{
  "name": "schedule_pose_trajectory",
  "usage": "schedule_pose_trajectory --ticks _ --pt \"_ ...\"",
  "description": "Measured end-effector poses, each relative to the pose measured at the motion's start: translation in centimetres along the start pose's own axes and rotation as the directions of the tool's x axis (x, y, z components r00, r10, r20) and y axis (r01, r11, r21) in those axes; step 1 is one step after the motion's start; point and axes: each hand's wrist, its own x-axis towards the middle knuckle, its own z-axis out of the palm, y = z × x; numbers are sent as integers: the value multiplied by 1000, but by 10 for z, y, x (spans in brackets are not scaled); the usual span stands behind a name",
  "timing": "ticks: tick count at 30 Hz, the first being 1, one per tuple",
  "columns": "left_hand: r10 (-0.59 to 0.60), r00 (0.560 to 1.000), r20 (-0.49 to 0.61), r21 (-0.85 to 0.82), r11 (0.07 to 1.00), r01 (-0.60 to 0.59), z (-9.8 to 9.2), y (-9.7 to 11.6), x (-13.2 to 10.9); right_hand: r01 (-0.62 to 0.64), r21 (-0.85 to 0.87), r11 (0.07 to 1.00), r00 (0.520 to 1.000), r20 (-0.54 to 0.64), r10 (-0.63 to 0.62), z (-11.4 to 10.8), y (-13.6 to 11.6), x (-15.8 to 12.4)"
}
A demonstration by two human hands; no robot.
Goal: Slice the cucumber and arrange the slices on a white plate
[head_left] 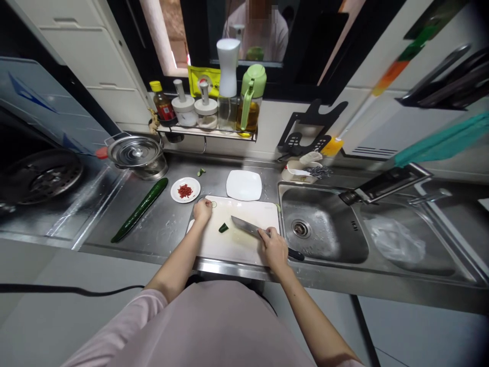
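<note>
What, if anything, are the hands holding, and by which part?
Right hand: the knife, near where blade meets handle. Left hand: cannot tell.

You've got bare grey steel bench [168, 224] between the long dark-green cucumber [139, 210] and the white rectangular cutting board [214, 244]. Beyond the board, a white squarish plate [243, 184] and small round white dish [174, 192] leave you a narrow gap. Rightward, the black-handled steel knife [246, 226] blocks you; the silver sink basin [324, 239] is open, overhung far-right by a metal tap [385, 187].
</note>
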Motion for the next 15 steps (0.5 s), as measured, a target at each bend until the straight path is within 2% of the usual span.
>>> schedule_pose_trajectory --ticks 6,10,13,15 --pt "88 996 -22 90 992 -86 1 2 10 -78 56 995 996 38 76 1 -1 0" --pt "145 985 -98 47 989 -141 -1 2 9 -189 170 967 981 81 178 2 -4 3" --pt "202 961 -189 -54 975 -215 0 -3 -6 -209 278 938 973 152 172 0 -7 11" --pt "269 936 -226 -120 946 -301 4 -10 -27 -190 321 928 965 233 117 -2 -11 17"
